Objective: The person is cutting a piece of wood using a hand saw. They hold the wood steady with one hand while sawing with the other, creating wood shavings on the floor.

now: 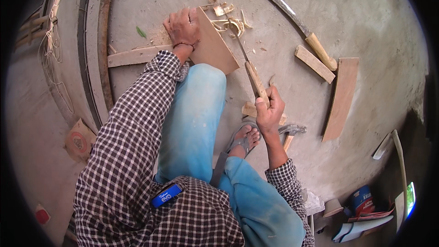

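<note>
My left hand presses down on a flat brown board, its fingers curled at the board's upper left side. The board tilts beside my bent knee, near a narrow wooden strip on the floor. In my right hand is the wooden handle of a long thin blade. Its blade points up and left, past the board's right edge, and shows almost edge-on, so I cannot tell its exact kind. Curled wood shavings lie around the blade's far part.
A curved machete, a short wood block and a brown plank lie to the right. A hammer is beside my sandalled foot. A metal-edged frame runs along the left; a blue and red container stands lower right.
</note>
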Demonstrator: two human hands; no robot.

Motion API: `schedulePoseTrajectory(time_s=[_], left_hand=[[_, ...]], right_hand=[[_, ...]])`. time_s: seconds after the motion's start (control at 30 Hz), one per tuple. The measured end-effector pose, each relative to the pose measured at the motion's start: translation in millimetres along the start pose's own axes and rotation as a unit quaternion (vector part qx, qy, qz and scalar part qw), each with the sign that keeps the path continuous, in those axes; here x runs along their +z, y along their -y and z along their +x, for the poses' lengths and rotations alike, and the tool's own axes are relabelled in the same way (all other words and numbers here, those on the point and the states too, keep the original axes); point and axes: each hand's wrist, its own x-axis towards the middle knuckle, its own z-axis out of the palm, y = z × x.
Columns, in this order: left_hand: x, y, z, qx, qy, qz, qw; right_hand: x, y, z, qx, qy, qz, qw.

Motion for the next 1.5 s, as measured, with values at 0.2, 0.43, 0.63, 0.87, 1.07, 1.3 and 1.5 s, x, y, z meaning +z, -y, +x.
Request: schedulePoseTrajectory(time_s=[0.2, 0.43, 0.63, 0.87, 1.07, 1.3, 1.5], left_hand=[[9.6, 6.3, 0.5, 0.011, -0.004, -0.006, 1.0], [15.1, 8.7, 2.4, 0.022, -0.014, 0.005, 1.0], [10.2, 5.4, 4.9, 0.022, 0.016, 0.032, 0.999], [3.9, -3.3, 5.5, -0.003, 0.059, 0.033, 0.998], [3.2, 3.1, 0.5, 0.0, 0.041, 0.038, 0.998], [1.3, -3.9, 0.6, 0.013, 0.044, 0.032, 0.998], [-0.2, -4.6, 0.2, 0.0, 0.066, 0.022, 0.998]], right_hand=[[1.2, -5.5, 2.9, 0.008, 0.008, 0.019, 1.0], [15.7, 20.0, 7.9, -0.035, 0.036, -0.021, 0.999], [41.8, 25.7, 12.5, -0.044, 0.053, -0.048, 0.996], [47.8, 22.6, 12.6, -0.04, 0.059, -0.071, 0.995], [51.7, 47.2, 19.4, 0.012, 0.058, -0.087, 0.994], [63.6, 28.8, 24.2, -0.174, 0.064, -0.129, 0.974], [75.8, 35.5, 31.9, -0.128, 0.08, -0.149, 0.977]])
